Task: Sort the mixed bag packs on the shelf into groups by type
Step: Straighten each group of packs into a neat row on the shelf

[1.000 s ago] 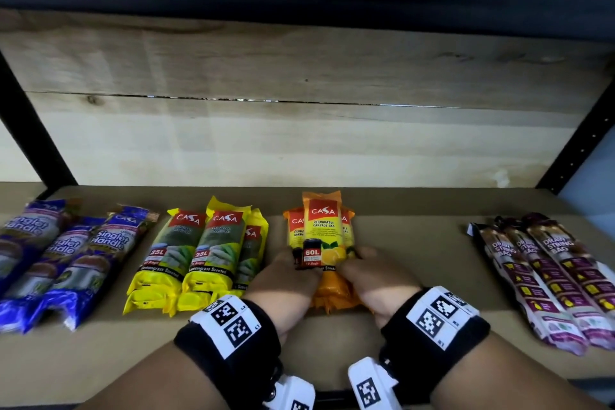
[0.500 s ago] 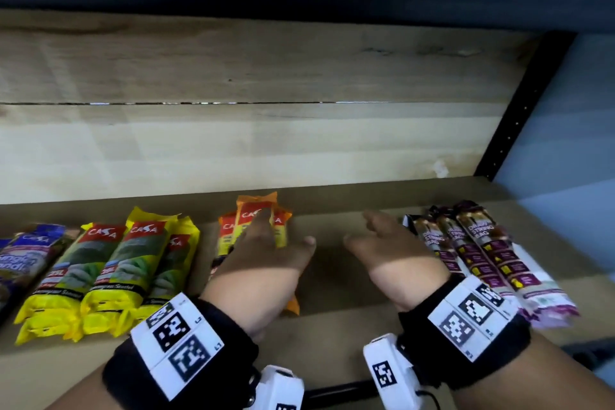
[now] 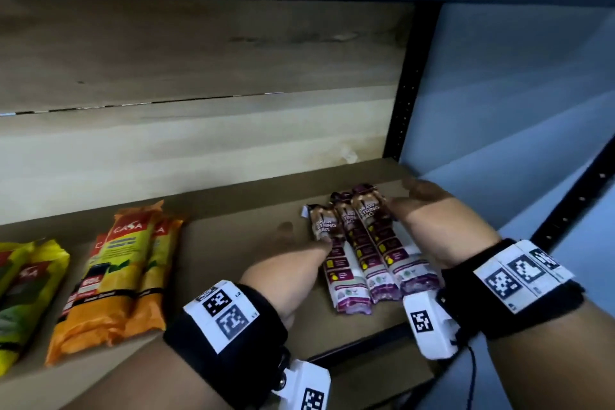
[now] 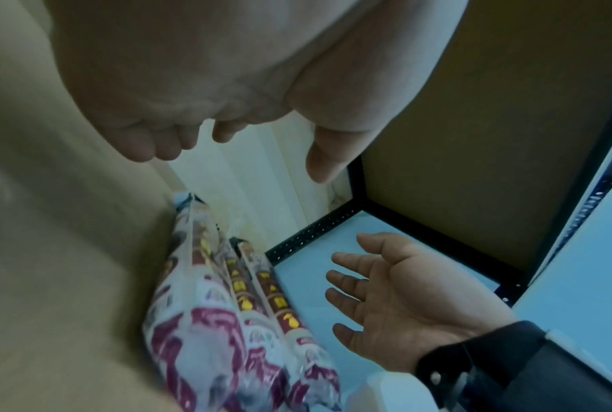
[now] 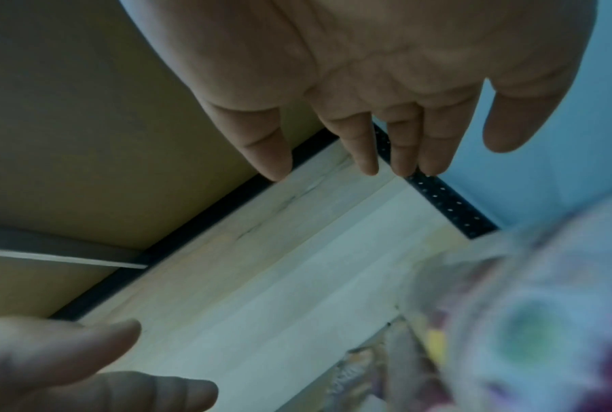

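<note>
Head view. Item: three purple draw-string bag packs (image 3: 369, 250), side by side and touching, toward the right end of my shelf (image 3: 233, 243). My left hand (image 3: 286, 263) lies at their left edge, fingers relaxed, thumb tip against the nearest pack. My right hand (image 3: 429, 213) stands at their right edge, fingers straight, gripping nothing. Item: orange packs (image 3: 123, 273), grouped, well apart to the left. Item: yellow packs (image 3: 23, 293), at the far left edge.

Left wrist view. My left hand (image 4: 226, 92) loosely spread above the purple packs (image 4: 233, 320); my right hand (image 4: 396, 295) open-palmed beside them.

Right wrist view. My right hand (image 5: 367, 78), fingers straight and slightly apart; a purple pack (image 5: 530, 334) blurred, close by.
</note>
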